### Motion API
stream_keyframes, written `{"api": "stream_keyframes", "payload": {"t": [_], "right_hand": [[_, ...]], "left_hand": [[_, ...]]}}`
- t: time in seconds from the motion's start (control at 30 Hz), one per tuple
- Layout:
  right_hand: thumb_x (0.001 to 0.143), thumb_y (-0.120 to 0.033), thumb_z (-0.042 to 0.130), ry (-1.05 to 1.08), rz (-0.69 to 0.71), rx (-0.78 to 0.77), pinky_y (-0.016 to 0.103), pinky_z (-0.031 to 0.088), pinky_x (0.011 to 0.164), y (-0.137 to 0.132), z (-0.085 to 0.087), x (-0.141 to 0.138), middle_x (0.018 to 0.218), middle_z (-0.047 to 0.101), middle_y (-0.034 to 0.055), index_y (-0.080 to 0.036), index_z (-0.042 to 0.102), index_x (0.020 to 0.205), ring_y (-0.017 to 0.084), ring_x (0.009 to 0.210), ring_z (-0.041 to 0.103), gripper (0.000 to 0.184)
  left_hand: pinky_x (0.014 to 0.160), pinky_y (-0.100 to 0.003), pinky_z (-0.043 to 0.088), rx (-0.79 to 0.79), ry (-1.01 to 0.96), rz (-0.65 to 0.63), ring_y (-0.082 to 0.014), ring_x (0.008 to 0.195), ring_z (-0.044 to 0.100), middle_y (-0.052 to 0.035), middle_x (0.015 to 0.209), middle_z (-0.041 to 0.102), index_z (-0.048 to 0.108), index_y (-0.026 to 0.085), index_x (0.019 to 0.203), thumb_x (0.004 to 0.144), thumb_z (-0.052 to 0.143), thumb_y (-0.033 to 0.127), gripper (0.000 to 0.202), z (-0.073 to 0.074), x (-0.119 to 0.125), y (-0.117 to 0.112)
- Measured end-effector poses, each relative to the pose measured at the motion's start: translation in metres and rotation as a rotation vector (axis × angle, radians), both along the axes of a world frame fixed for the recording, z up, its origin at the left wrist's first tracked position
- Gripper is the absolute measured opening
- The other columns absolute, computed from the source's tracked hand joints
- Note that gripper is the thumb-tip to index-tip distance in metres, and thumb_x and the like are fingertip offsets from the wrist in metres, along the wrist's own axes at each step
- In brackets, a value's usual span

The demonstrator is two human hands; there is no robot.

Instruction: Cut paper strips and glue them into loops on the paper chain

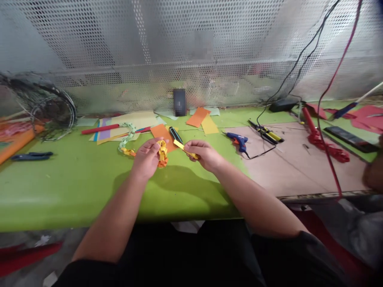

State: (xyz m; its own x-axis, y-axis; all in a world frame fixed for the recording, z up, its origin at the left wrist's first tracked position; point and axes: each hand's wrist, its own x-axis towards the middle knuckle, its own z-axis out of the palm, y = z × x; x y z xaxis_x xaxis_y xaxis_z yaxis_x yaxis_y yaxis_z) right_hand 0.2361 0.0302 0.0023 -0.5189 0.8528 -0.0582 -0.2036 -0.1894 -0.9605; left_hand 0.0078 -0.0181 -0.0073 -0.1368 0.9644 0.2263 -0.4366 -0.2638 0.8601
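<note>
Between the thumb and fingers of my left hand (pixel 146 158) is the end of a paper chain (pixel 162 154), its yellow and orange links hanging down. More of its links, yellow and pale green, trail behind that hand across the green table. My right hand (pixel 206 153) pinches a yellow paper strip (pixel 180 145), which points toward the chain without touching it. Just beyond the hands lie a cutter knife (pixel 175 135) and an orange paper sheet (pixel 160 130). Both hands are held above the table's near half.
A blue glue gun (pixel 237 141) with a black cord lies to the right. A phone (pixel 179 102) leans on the perforated metal screen. Blue-handled pliers (pixel 32 156) and a wire coil (pixel 54 109) are at left. A red cable (pixel 324 87) hangs at right, near a person's hand.
</note>
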Motion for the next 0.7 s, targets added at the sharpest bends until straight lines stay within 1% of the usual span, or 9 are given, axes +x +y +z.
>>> {"api": "stream_keyframes", "payload": {"t": [0.1, 0.17, 0.23, 0.3, 0.37, 0.43, 0.53, 0.63, 0.7], "right_hand": [[0.073, -0.046, 0.092, 0.025, 0.068, -0.007, 0.030, 0.036, 0.057, -0.006, 0.002, 0.000, 0.075, 0.066, 0.0017, -0.020, 0.072, 0.081, 0.013, 0.061, 0.049, 0.034], [0.075, -0.046, 0.091, 0.039, 0.087, -0.001, 0.030, 0.039, 0.059, -0.010, 0.004, 0.000, 0.079, 0.069, 0.0025, -0.021, 0.072, 0.084, 0.013, 0.063, 0.052, 0.033], [0.076, -0.045, 0.090, 0.035, 0.090, 0.012, 0.030, 0.039, 0.058, -0.012, 0.004, 0.000, 0.079, 0.069, 0.0026, -0.020, 0.073, 0.084, 0.013, 0.062, 0.052, 0.031], [0.075, -0.044, 0.089, 0.008, 0.084, 0.022, 0.030, 0.037, 0.056, -0.012, 0.002, -0.001, 0.075, 0.067, 0.0019, -0.020, 0.074, 0.082, 0.013, 0.061, 0.051, 0.029], [0.074, -0.043, 0.088, -0.035, 0.067, 0.026, 0.030, 0.035, 0.055, -0.012, 0.000, -0.003, 0.070, 0.063, 0.0012, -0.019, 0.076, 0.080, 0.013, 0.060, 0.050, 0.027], [0.072, -0.042, 0.088, -0.069, 0.049, 0.028, 0.030, 0.034, 0.054, -0.011, -0.002, -0.005, 0.069, 0.062, 0.0012, -0.019, 0.077, 0.079, 0.013, 0.061, 0.050, 0.026], [0.071, -0.044, 0.088, -0.072, 0.030, 0.032, 0.029, 0.032, 0.054, -0.011, -0.003, -0.006, 0.070, 0.062, 0.0014, -0.019, 0.078, 0.079, 0.013, 0.062, 0.049, 0.028], [0.072, -0.048, 0.091, -0.074, 0.021, 0.060, 0.029, 0.031, 0.054, -0.012, -0.003, -0.007, 0.070, 0.063, 0.0010, -0.019, 0.078, 0.079, 0.012, 0.061, 0.047, 0.033], [0.070, -0.050, 0.093, -0.081, 0.013, 0.071, 0.029, 0.034, 0.055, -0.013, -0.005, -0.009, 0.072, 0.066, 0.0014, -0.019, 0.078, 0.080, 0.012, 0.061, 0.047, 0.036]], "left_hand": [[0.062, -0.023, 0.060, -0.056, -0.015, -0.039, -0.0127, 0.071, 0.074, -0.0077, 0.099, 0.084, 0.084, 0.022, 0.099, 0.076, 0.098, 0.052, 0.040, -0.001, -0.001, 0.002], [0.061, -0.023, 0.059, -0.067, -0.018, -0.060, -0.0126, 0.071, 0.074, -0.0074, 0.100, 0.084, 0.084, 0.023, 0.097, 0.077, 0.097, 0.052, 0.038, -0.003, 0.000, 0.003], [0.067, -0.026, 0.062, -0.059, -0.010, -0.072, -0.0138, 0.077, 0.075, -0.0071, 0.104, 0.084, 0.085, 0.024, 0.098, 0.077, 0.098, 0.048, 0.034, -0.005, 0.001, 0.003], [0.074, -0.028, 0.064, -0.051, 0.011, -0.074, -0.0154, 0.084, 0.077, -0.0068, 0.108, 0.084, 0.086, 0.026, 0.100, 0.075, 0.100, 0.042, 0.033, -0.007, 0.002, 0.003], [0.076, -0.028, 0.063, -0.040, 0.044, -0.080, -0.0158, 0.087, 0.077, -0.0070, 0.108, 0.084, 0.087, 0.027, 0.102, 0.073, 0.102, 0.038, 0.035, -0.009, 0.003, 0.002], [0.077, -0.026, 0.062, -0.016, 0.101, -0.095, -0.0152, 0.089, 0.076, -0.0078, 0.108, 0.084, 0.087, 0.026, 0.106, 0.073, 0.101, 0.034, 0.036, -0.010, 0.003, 0.001], [0.082, -0.026, 0.060, 0.003, 0.237, -0.122, -0.0168, 0.099, 0.076, -0.0104, 0.117, 0.083, 0.085, 0.025, 0.118, 0.076, 0.098, 0.027, 0.044, -0.009, 0.004, -0.003], [0.081, -0.029, 0.060, -0.042, 0.341, -0.139, -0.0193, 0.101, 0.076, -0.0136, 0.127, 0.080, 0.082, 0.024, 0.126, 0.078, 0.096, 0.026, 0.050, -0.009, 0.005, -0.005], [0.085, -0.031, 0.060, -0.070, 0.341, -0.143, -0.0214, 0.103, 0.076, -0.0149, 0.129, 0.079, 0.082, 0.022, 0.124, 0.080, 0.095, 0.031, 0.047, -0.010, 0.007, -0.005]]}}
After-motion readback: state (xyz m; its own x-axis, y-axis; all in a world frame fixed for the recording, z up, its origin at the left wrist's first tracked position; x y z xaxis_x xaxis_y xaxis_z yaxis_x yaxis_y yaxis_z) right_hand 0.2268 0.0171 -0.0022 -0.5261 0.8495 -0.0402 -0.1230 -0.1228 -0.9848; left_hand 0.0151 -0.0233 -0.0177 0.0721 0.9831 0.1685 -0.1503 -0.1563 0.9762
